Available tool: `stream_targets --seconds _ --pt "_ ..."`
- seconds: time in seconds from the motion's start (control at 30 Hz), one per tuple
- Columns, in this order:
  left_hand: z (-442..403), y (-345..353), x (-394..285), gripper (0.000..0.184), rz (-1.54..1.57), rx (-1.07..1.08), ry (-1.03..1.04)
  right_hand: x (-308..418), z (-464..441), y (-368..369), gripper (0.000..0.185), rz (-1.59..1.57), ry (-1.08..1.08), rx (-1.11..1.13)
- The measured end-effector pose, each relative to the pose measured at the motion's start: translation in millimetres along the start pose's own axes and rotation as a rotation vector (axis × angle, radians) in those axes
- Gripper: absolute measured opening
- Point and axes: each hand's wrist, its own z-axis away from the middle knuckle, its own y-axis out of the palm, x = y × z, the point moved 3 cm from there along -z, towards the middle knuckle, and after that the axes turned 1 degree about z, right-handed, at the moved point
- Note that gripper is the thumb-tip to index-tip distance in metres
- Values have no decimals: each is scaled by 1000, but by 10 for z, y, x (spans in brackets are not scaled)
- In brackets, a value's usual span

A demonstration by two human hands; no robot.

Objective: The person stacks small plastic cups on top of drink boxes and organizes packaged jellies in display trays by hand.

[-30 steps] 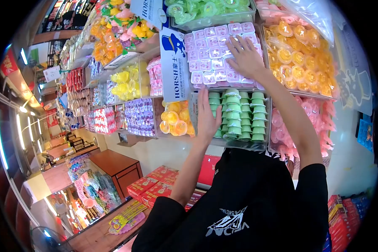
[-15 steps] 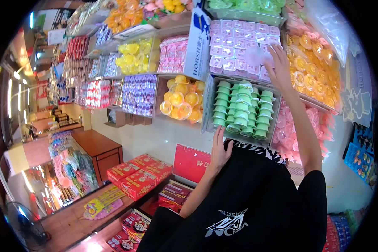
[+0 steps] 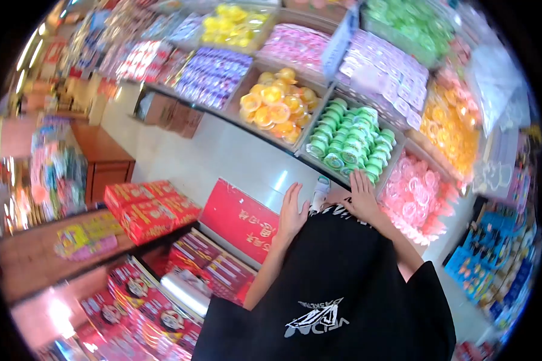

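My left hand (image 3: 292, 210) is in the air over the floor, below the bin of green cups. Its fingers are stretched out and it holds nothing. At the near edge of that bin is my right hand (image 3: 363, 196), fingers extended, close to or touching the rim; which of the two I cannot tell. Stacked green lidded cups (image 3: 350, 137) fill the bin in front of it. Beyond lie rows of small pale purple packs (image 3: 384, 67) with a whitish blurred patch over them. To the right sit pink round packs (image 3: 412, 188) with frilled edges.
Orange round cups (image 3: 278, 103) and purple packs (image 3: 214, 77) fill bins to the left. Orange packs (image 3: 448, 132) lie at the right. Red boxes (image 3: 152, 207) and a red sign panel (image 3: 241, 218) stand on the lower left side. A wooden cabinet (image 3: 105, 159) is behind.
My right hand has come back from the pale purple packs to the near edge of the green cups' bin. My left hand has left that edge. The view has turned and shifted.
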Motion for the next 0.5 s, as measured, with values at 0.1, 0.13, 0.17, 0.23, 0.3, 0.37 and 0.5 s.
stream_targets --seconds 0.1,0.13,0.17,0.23,0.3,0.37,0.5 --pt "528 -155 190 54 -36 -82 -57 52 26 105 88 286 1 97" --pt "756 -212 230 53 -29 -106 -105 59 25 177 88 366 -12 87" --pt "962 -250 256 53 -18 -143 -151 55 43 235 91 366 -27 54" --pt "1337 -265 330 52 -12 -215 -223 40 53 253 94 377 -40 35" --pt "1714 -262 429 51 6 -291 -251 113 64 213 95 445 -50 57" --pt "2052 -193 556 48 34 -371 -268 121 48 257 98 583 -76 42" --pt "2675 -267 626 52 100 -415 -421 -373 -60 650 106 544 -247 -259"
